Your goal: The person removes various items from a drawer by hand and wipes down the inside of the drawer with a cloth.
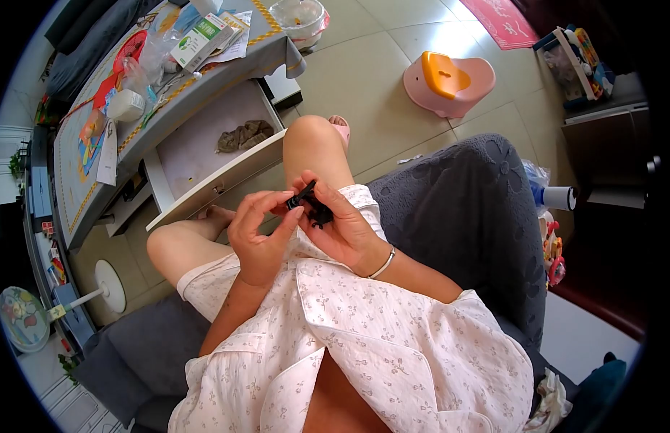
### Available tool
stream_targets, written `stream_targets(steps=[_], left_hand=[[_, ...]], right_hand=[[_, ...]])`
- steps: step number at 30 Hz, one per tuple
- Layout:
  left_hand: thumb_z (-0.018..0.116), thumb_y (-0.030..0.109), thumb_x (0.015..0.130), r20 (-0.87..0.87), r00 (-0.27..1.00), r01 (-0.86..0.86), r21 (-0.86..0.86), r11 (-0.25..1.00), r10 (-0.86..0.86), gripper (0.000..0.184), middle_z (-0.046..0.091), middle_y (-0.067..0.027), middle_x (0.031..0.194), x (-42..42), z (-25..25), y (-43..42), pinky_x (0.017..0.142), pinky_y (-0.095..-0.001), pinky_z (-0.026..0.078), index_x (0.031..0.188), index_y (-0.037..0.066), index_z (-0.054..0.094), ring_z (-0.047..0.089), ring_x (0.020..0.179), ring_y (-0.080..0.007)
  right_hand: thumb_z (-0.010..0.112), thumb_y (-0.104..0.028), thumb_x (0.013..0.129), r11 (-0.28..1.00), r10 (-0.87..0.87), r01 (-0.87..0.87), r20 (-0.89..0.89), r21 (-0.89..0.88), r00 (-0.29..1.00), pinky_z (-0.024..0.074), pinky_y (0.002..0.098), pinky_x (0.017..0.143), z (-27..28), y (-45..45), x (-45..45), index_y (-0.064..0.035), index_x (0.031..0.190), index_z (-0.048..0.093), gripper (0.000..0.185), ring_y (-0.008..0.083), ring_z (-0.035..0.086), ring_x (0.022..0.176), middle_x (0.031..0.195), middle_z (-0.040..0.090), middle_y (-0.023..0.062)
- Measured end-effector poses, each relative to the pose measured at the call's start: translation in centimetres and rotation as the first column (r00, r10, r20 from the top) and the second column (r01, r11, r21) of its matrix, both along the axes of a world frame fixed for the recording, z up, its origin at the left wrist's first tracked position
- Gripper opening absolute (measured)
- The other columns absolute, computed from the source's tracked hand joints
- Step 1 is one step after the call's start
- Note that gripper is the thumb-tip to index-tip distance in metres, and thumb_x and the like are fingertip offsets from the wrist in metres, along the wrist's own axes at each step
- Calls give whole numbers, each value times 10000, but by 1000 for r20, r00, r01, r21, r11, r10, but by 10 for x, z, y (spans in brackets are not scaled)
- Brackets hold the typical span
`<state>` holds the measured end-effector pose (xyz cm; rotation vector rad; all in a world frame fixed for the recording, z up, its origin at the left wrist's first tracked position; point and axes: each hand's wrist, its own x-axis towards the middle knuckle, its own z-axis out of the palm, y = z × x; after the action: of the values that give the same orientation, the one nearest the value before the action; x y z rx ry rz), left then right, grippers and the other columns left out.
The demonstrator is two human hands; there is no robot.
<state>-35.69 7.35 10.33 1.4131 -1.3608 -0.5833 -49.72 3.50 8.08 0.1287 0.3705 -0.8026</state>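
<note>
Seated on a dark gray sofa (450,195) in pale, floral-print clothing (371,325), you hold a small black object (317,208) in both hands above your lap. The object, its exact type too small to tell, lies between your hands, touching both. Your left hand (261,229) pinches its near side with thumb and fingertips, the fingers bent; your right hand (344,229), a silver-colored bangle (383,263) at the wrist, cradles the other side, the thumb along it and the fingers curled beneath.

Just beyond your knees, a drawer (194,155) stands open, a crumpled brown cloth item (245,136) inside. Above it, a table (259,59) with a gray, yellow-edged cover holds a green-and-white box (202,40), a white bottle (125,106), a red basket (133,47) and clear plastic bags (159,55). To your left, a fan (110,286) shows its round white base. Farther out on the tiled floor (364,79) sit a pink-and-orange child's potty (450,83) and a bag-lined bin (300,23), with a pink mat (498,22) beyond.
</note>
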Motion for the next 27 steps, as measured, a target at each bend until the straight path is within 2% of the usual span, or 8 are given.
stream_targets(steps=[4, 6, 9, 16, 18, 24, 26, 27], left_hand=[[727, -33, 790, -185, 981, 67, 60, 996, -55, 259, 633, -52, 993, 1, -5, 2, 769, -237, 485, 1038, -20, 653, 603, 826, -115], [730, -24, 797, -471, 882, 73, 148, 986, 6, 211, 661, -70, 954, 0, -6, 2, 759, -240, 516, 999, -15, 666, 632, 826, -132], [716, -5, 824, -642, 766, 120, 191, 974, 32, 172, 658, -65, 880, -1, 2, -1, 759, -237, 517, 983, -19, 652, 636, 789, -130], [692, 64, 864, -800, 596, 174, 209, 962, 66, 134, 661, -74, 838, 12, -17, -2, 657, -238, 500, 962, -11, 638, 602, 671, -128], [672, 97, 886, -873, 472, 240, 265, 934, 126, 115, 666, -80, 845, 16, -19, -2, 651, -246, 496, 954, 13, 633, 599, 674, -139], [617, 78, 908, -938, 322, 242, 215, 946, 131, 103, 673, -84, 922, 18, -22, -5, 696, -276, 515, 1004, 49, 597, 616, 722, -150], [601, 67, 907, -925, 360, 222, 209, 952, 119, 136, 658, -85, 950, 19, -20, -6, 706, -280, 516, 1040, 49, 584, 614, 740, -146], [584, 55, 906, -910, 400, 200, 202, 959, 108, 171, 644, -86, 978, 19, -19, -6, 717, -285, 518, 1076, 49, 571, 612, 758, -143]], right_hand=[[671, -174, 900, 1000, 7, -6, 23, -17, 1000, 459, 233, 756, -2, -3, 0, -80, 1150, 621, 271, 106, 543, 867, 1023, 617, 27], [670, -168, 900, 1000, 0, 1, 20, -28, 1000, 450, 231, 718, -2, -3, 1, -80, 1145, 622, 265, 105, 530, 829, 984, 612, 29], [675, -164, 896, 1000, 4, -4, -4, -12, 1000, 438, 226, 675, -2, -3, 2, -69, 1112, 630, 240, 105, 516, 787, 927, 605, 34], [661, -207, 912, 996, 85, -85, -5, 15, 996, 450, 232, 657, -5, -3, -1, -46, 1092, 619, 246, 116, 541, 822, 890, 593, 42], [647, -234, 923, 996, 91, -91, -3, 12, 996, 453, 231, 661, -6, -3, -1, -41, 1111, 615, 271, 116, 541, 832, 900, 590, 43], [446, -354, 1012, 994, 0, -7, 65, 111, 998, 514, 283, 784, -3, -8, 3, -14, 1228, 575, 423, 201, 582, 983, 1089, 612, 118], [361, -345, 1033, 995, -39, 25, 140, 100, 989, 479, 349, 981, -7, -9, 3, 15, 1315, 494, 476, 251, 534, 1167, 1256, 556, 158], [361, -345, 1033, 995, -40, 26, 139, 100, 989, 479, 349, 981, -5, -9, 3, 15, 1315, 494, 476, 251, 534, 1167, 1256, 556, 158]])
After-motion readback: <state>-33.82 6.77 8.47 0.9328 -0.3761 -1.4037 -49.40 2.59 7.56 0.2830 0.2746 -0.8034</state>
